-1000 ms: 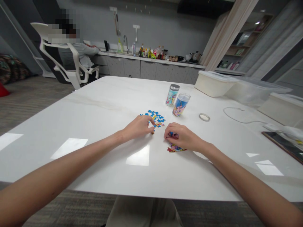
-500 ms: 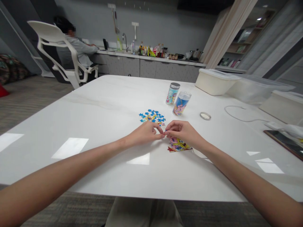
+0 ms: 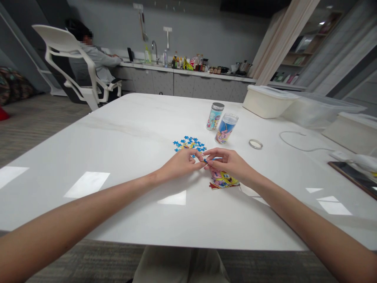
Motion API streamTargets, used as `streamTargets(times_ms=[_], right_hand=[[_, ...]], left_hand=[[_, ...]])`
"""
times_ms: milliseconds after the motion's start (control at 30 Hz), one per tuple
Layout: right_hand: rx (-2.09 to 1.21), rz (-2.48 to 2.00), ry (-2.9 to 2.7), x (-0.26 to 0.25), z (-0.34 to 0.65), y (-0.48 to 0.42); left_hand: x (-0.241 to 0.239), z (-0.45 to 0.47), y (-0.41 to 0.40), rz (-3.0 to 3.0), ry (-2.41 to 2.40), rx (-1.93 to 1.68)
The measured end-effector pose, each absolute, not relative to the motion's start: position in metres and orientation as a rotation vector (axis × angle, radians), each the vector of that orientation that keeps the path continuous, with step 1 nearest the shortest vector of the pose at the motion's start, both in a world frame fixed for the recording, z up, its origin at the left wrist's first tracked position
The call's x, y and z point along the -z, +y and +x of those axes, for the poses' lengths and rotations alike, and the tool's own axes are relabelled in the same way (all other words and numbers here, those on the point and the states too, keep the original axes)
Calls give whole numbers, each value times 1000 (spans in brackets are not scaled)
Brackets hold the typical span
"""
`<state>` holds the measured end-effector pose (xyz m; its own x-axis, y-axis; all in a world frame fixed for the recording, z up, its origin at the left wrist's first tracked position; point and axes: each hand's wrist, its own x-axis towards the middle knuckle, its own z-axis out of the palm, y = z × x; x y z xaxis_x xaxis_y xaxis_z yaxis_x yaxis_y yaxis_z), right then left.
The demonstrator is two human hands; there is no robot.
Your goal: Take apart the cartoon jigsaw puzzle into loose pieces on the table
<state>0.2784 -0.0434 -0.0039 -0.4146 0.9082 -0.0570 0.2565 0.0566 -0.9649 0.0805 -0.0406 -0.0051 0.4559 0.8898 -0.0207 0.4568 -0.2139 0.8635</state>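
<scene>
My left hand [image 3: 186,162] and my right hand [image 3: 225,162] meet above the white table, fingertips pinched together on a small blue puzzle piece [image 3: 205,161]. Just under my right hand lies a partly joined cartoon jigsaw puzzle [image 3: 224,181], pink and yellow with a red lower edge; its upper part is hidden by the hand. Beyond my left hand is a loose pile of puzzle pieces [image 3: 188,142], mostly blue with some yellow, its near side covered by my fingers.
Two printed cans, one with a silver lid [image 3: 215,116] and one with a clear top [image 3: 226,129], stand behind the puzzle. A round lid [image 3: 255,144], a white cable [image 3: 294,146], a tablet-like device [image 3: 353,179] and storage boxes [image 3: 268,102] are on the right. A person [image 3: 98,59] sits at the back left.
My left fingertips have shifted slightly right, closer against the right fingers. The blue piece between them shows more now. The joined puzzle and the pile look unchanged.
</scene>
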Motion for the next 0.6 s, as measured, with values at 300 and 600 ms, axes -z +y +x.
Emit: streamTargets(times_ms=[300,600], right_hand=[[-499,-1183,-2383,2,303,-32],[-520,-1152,-2585,2,308,-31]], left_hand=[[-16,55,-17,1822,1197,-557],[-30,22,-1,1890,1448,-122]])
